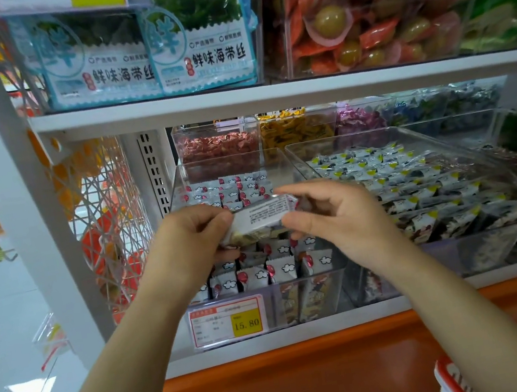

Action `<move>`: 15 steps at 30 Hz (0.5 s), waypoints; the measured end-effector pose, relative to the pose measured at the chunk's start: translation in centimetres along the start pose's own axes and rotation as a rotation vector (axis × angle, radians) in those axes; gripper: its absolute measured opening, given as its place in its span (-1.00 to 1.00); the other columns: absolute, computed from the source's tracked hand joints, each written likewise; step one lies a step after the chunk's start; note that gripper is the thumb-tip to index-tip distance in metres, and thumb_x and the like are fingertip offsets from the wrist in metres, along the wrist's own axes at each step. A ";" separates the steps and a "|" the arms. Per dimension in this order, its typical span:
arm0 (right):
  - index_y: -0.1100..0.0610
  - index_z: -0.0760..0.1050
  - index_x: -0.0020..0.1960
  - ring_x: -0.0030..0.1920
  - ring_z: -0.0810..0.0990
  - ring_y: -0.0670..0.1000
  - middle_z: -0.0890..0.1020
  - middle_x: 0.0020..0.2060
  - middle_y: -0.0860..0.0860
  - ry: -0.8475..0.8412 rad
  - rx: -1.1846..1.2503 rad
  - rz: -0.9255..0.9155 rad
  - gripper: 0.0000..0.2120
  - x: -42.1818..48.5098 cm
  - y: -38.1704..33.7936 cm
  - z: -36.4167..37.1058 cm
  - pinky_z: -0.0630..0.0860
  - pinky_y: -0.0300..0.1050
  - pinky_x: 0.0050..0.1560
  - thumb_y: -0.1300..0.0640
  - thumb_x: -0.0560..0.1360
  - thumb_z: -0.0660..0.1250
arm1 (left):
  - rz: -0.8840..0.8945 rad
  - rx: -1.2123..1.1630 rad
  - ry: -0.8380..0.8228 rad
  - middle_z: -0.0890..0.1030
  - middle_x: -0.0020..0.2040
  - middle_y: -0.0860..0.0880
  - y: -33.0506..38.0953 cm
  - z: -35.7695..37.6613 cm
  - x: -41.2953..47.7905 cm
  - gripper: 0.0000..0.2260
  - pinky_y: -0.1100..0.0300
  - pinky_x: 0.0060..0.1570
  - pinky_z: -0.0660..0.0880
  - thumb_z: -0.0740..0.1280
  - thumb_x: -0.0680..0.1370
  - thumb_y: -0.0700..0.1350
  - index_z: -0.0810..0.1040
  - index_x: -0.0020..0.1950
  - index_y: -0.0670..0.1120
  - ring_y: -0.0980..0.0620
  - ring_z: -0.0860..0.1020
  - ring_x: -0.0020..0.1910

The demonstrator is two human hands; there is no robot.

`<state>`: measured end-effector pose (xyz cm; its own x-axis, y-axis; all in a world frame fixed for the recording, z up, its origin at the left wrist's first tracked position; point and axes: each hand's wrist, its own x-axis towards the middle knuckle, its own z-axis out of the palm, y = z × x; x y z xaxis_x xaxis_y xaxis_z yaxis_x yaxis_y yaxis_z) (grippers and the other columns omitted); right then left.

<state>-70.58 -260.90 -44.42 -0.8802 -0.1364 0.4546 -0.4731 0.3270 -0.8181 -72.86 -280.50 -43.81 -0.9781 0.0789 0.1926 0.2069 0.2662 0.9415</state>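
A small white snack packet (262,217) with printed text on its back is held between both hands, above a clear plastic bin (313,284). My left hand (192,237) grips the packet's left end with curled fingers. My right hand (328,213) pinches its right end between thumb and fingers. The bin holds several white packets with red and cloud prints (281,269), standing in rows. A price tag reading 15.80 (226,321) is fixed to the bin's front.
A second clear bin (484,247) to the right holds grey and yellow packets. Smaller bins of wrapped sweets (218,146) stand behind. The shelf above (267,95) carries seaweed packs and a bin of orange packets. A white lattice side panel (108,227) is at left, an orange base (315,378) below.
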 end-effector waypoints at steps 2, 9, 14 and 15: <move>-0.10 0.50 0.15 -0.23 0.67 -0.10 0.64 -0.12 -0.08 0.099 0.008 -0.017 -0.68 0.4 0.1 0.2 0.62 -0.17 -0.13 0.02 0.40 0.38 | 0.018 0.005 0.025 0.66 -0.16 -0.05 0.3 0.4 0.0 -0.80 0.12 -0.26 0.63 0.25 0.58 -0.11 0.62 -0.19 0.01 -0.02 0.66 -0.29; 0.12 0.54 0.20 -0.27 0.64 -0.16 0.60 -0.19 -0.12 0.431 -0.077 0.006 -0.70 1.4 1.3 -0.7 0.59 -0.31 -0.18 0.16 0.48 0.37 | 0.240 0.749 -0.012 0.51 -0.02 -0.08 -0.4 1.5 4.8 -0.81 0.13 -0.09 0.41 0.15 0.60 -0.16 0.49 0.03 -0.23 -0.10 0.47 -0.02; 0.16 0.55 0.19 -0.23 0.66 -0.04 0.61 -0.19 -0.10 0.474 -0.129 -0.004 -0.71 1.6 1.6 -0.4 0.63 -0.07 -0.11 0.15 0.49 0.37 | 0.109 1.114 -0.317 0.35 0.32 -0.11 -2.0 3.5 7.8 -0.62 -0.26 0.36 0.11 -0.05 0.63 0.02 0.41 0.23 -0.16 -0.07 0.15 0.44; 0.16 0.55 0.19 -0.21 0.67 0.00 0.62 -0.18 -0.06 0.478 -0.139 -0.003 -0.72 1.7 1.7 -0.4 0.61 0.01 -0.08 0.14 0.49 0.37 | 0.074 1.162 -0.358 0.26 0.44 -0.08 -2.2 3.7 8.0 -0.55 -0.28 0.38 0.04 -0.11 0.64 0.05 0.35 0.35 -0.14 -0.05 0.05 0.49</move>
<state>-72.83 -260.17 -44.90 -0.7480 0.2954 0.5943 -0.4377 0.4535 -0.7764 -81.08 -276.93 -45.34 -0.9395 0.3417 -0.0244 0.3384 0.9369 0.0879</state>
